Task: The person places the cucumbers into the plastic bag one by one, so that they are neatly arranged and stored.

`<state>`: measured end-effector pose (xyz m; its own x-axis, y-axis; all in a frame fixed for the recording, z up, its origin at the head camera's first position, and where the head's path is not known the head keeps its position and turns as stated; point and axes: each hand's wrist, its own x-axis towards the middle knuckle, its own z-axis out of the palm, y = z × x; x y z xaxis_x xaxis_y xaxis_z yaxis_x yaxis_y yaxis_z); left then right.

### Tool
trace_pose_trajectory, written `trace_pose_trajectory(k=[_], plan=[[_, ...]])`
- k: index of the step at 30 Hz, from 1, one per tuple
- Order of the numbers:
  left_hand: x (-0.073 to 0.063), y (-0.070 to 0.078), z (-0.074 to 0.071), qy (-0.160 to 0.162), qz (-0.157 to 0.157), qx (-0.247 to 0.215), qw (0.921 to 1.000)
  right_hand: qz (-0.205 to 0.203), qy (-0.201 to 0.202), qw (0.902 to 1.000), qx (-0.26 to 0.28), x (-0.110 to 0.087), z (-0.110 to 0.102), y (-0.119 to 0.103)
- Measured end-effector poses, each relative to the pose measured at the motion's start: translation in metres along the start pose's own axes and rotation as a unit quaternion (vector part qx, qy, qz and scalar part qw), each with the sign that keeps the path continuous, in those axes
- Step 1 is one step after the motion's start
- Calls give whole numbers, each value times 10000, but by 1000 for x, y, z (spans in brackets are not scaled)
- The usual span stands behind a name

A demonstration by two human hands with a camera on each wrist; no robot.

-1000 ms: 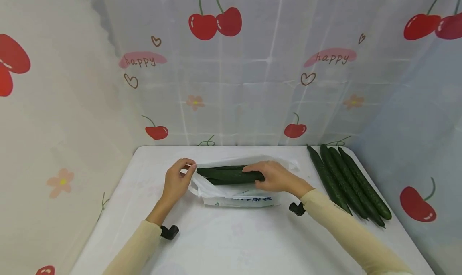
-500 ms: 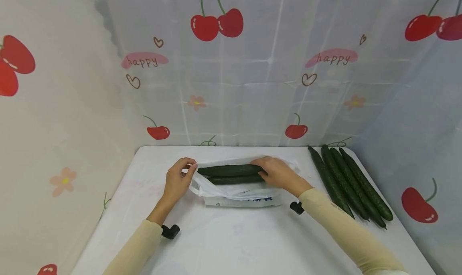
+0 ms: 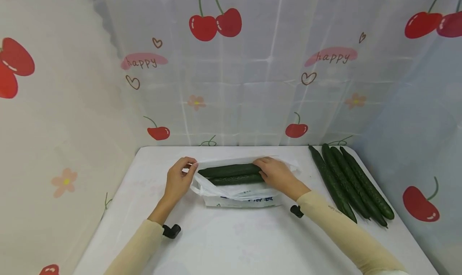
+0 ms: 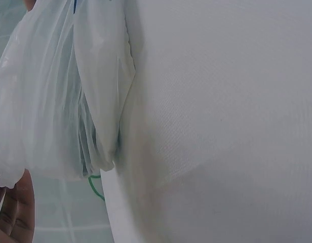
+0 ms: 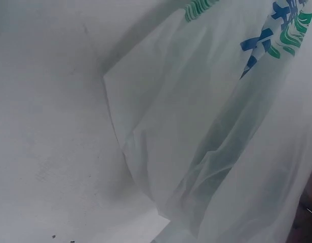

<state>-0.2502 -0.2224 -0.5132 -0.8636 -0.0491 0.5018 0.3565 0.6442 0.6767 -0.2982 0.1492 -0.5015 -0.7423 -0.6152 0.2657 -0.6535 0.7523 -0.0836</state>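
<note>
A white plastic bag (image 3: pixel 240 202) with blue and green print lies on the table, its mouth spread. Two dark green cucumbers, a rear cucumber (image 3: pixel 227 170) and a front cucumber (image 3: pixel 236 180), lie side by side in the bag's opening. My left hand (image 3: pixel 178 178) pinches the left edge of the bag between thumb and fingers. At the other end, my right hand (image 3: pixel 278 174) grips the right end of the rear cucumber, hiding that end. Both wrist views mostly show folds of the bag, with only a bit of the left hand's fingers (image 4: pixel 16 212) at the lower left.
Several more cucumbers (image 3: pixel 346 182) lie in a row along the right side of the white table (image 3: pixel 223 243), near the right forearm. A cherry-printed curtain (image 3: pixel 249 74) hangs behind the table and on both sides.
My right hand has shifted slightly right and back along the cucumbers. The rear cucumber has settled farther back, so more of the front one shows. The left hand has kept its place at the bag.
</note>
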Motion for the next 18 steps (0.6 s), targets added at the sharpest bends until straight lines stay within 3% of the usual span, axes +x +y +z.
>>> trace_pose_trajectory(k=[14, 18], plan=[[-3, -1, 2, -40, -15, -19, 10000, 98, 227, 9991, 355, -29, -20, -18], [-3, 0, 2, -25, -40, -63, 10000, 305, 365, 9970, 617, -37, -30, -21]])
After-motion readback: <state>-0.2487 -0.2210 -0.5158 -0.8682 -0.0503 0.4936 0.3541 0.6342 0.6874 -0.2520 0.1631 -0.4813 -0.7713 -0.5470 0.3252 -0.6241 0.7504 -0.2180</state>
